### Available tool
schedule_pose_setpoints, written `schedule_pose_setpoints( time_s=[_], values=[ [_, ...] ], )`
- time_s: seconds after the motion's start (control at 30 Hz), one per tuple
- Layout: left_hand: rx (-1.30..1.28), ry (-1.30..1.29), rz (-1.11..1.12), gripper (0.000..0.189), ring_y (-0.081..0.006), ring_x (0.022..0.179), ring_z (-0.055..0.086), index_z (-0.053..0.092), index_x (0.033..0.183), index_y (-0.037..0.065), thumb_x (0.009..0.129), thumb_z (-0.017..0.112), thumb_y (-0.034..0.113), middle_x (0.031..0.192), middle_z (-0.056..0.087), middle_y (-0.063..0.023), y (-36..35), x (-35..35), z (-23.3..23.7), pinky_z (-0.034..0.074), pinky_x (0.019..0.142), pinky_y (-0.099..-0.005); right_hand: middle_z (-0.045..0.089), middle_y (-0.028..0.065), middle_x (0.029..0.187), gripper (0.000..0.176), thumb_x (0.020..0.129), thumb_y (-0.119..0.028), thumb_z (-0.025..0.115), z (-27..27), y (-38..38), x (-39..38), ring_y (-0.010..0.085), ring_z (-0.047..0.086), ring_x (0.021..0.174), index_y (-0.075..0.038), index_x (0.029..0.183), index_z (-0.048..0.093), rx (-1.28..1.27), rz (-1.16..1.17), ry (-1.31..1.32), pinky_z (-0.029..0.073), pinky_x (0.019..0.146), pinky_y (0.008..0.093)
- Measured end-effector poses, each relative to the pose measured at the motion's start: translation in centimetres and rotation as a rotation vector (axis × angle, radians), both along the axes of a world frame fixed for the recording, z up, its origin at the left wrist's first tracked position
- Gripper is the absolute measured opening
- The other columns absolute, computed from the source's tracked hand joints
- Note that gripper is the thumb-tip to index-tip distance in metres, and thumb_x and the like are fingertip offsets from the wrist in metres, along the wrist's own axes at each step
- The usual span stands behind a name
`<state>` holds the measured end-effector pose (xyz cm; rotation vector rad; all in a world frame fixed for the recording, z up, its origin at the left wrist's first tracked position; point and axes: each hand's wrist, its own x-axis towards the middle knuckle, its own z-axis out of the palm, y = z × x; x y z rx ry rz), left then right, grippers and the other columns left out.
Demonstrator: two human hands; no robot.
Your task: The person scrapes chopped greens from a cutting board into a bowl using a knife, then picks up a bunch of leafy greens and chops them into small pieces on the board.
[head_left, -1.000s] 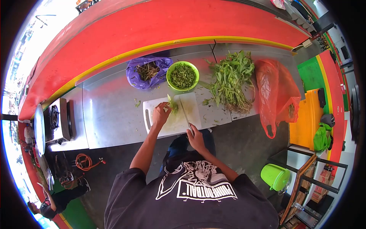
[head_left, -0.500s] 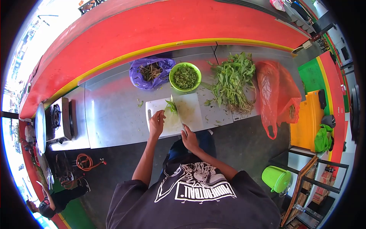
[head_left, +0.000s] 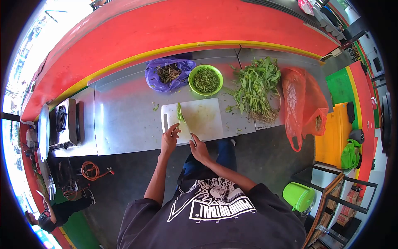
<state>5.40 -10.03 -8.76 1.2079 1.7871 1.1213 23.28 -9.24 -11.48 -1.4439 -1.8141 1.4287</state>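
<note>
My right hand (head_left: 199,150) is closed around the handle of a knife (head_left: 187,128), whose blade points away from me across the white cutting board (head_left: 211,129). A narrow bunch of leafy greens (head_left: 179,112) lies on the board, against the left side of the blade. My left hand (head_left: 169,138) is over the board's near left part, fingers loosely bent and apart, close to the near end of the greens. Beyond the board stands a lime-green bowl (head_left: 190,85) filled with chopped greens (head_left: 206,80).
A purple plastic bag (head_left: 152,80) holding stems lies left of the bowl. To the right are a pile of leafy greens (head_left: 259,89) and a red plastic bag (head_left: 294,108) overhanging the counter edge. A gas stove (head_left: 66,124) stands at far left. Another person (head_left: 54,216) is at lower left.
The knife and my right hand have moved left, and the blade now leans more to the left. The greens on the board have shifted left into a narrower bunch. The view has shifted slightly.
</note>
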Motion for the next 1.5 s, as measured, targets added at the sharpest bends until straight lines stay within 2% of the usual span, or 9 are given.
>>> schedule_pose_setpoints(
  time_s=[0.4,0.57,0.73,1.1,1.2,1.3,1.43,1.47,1.5],
  values=[
    [0.215,0.289,0.016,0.018,-0.0237,0.072,0.070,0.067,0.110,-0.002,0.095,0.062,0.008,0.085,0.070,-0.0155,-4.4,1.0,-0.3,0.054,0.065,-0.0342,0.066,0.0296,0.113,0.042,0.098,-0.021,0.057,-0.8,-1.2,-0.3,0.0455,0.062,0.108,-0.001,0.135,0.052,0.123,-0.009,0.044,0.051,0.089,0.0458],
    [0.104,0.222,0.028,0.015,-0.0216,0.071,0.069,0.069,0.103,-0.001,0.096,0.063,0.010,0.083,0.070,-0.0154,-6.5,2.5,2.8,0.053,0.065,-0.0338,0.067,0.0289,0.109,0.041,0.098,-0.023,0.058,-1.4,-2.0,0.3,0.0440,0.063,0.107,0.001,0.131,0.055,0.135,-0.108,0.122,0.052,0.087,0.0447],
    [-0.066,0.081,-0.038,0.021,-0.0178,0.076,0.072,0.066,0.113,0.000,0.099,0.059,0.013,0.087,0.074,-0.0117,-8.4,2.9,2.7,0.054,0.068,-0.0305,0.069,0.0274,0.104,0.040,0.097,-0.023,0.058,-2.5,-3.5,0.6,0.0393,0.068,0.102,0.003,0.129,0.057,0.138,-0.289,0.161,0.053,0.082,0.0411],
    [-0.006,-0.019,-0.043,0.022,-0.0150,0.078,0.070,0.065,0.114,-0.004,0.096,0.062,0.009,0.092,0.075,-0.0118,-11.0,3.2,1.9,0.054,0.074,-0.0285,0.067,0.0293,0.107,0.039,0.096,-0.021,0.056,-2.1,-2.7,-0.5,0.0453,0.062,0.106,0.001,0.128,0.057,0.132,-0.238,0.063,0.053,0.085,0.0490],
    [-0.012,-0.037,-0.017,0.023,-0.0145,0.076,0.070,0.065,0.117,0.001,0.096,0.061,0.009,0.090,0.074,-0.0125,-9.7,2.8,1.7,0.054,0.071,-0.0292,0.069,0.0274,0.100,0.039,0.096,-0.021,0.058,-2.7,-2.4,-1.0,0.0427,0.068,0.094,0.001,0.128,0.057,0.232,-0.213,0.105,0.054,0.078,0.0459],
    [-0.024,0.017,-0.016,0.021,-0.0173,0.076,0.071,0.067,0.116,0.005,0.095,0.062,0.010,0.088,0.073,-0.0141,-8.4,2.7,1.4,0.054,0.070,-0.0321,0.067,0.0300,0.105,0.042,0.098,-0.022,0.055,-2.1,-2.3,0.1,0.0491,0.062,0.102,0.001,0.132,0.055,0.048,-0.097,0.135,0.051,0.085,0.0496],
    [0.001,0.073,0.039,0.020,-0.0181,0.078,0.070,0.070,0.111,0.004,0.095,0.064,0.014,0.086,0.073,-0.0130,-6.3,3.2,0.8,0.053,0.073,-0.0315,0.069,0.0122,0.084,0.041,0.100,-0.026,0.059,-0.2,-3.7,2.6,0.0221,0.068,0.073,0.000,0.133,0.056,-0.130,-0.185,0.227,0.054,0.070,0.0361],
    [0.023,0.107,0.028,0.018,-0.0205,0.078,0.071,0.070,0.109,0.004,0.094,0.065,0.013,0.087,0.073,-0.0136,-5.8,3.4,1.0,0.054,0.073,-0.0323,0.062,0.0033,0.075,0.041,0.100,-0.026,0.060,0.1,-3.9,3.4,0.0081,0.057,0.061,-0.002,0.133,0.056,-0.141,-0.220,0.290,0.049,0.057,0.0290],
    [0.048,0.140,0.015,0.017,-0.0229,0.078,0.072,0.071,0.107,0.003,0.093,0.066,0.012,0.088,0.073,-0.0142,-5.2,3.7,1.0,0.054,0.073,-0.0330,0.062,0.0033,0.075,0.041,0.100,-0.026,0.060,0.2,-4.2,4.3,0.0081,0.057,0.061,-0.002,0.133,0.056,-0.136,-0.212,0.275,0.049,0.057,0.0290]
  ],
)
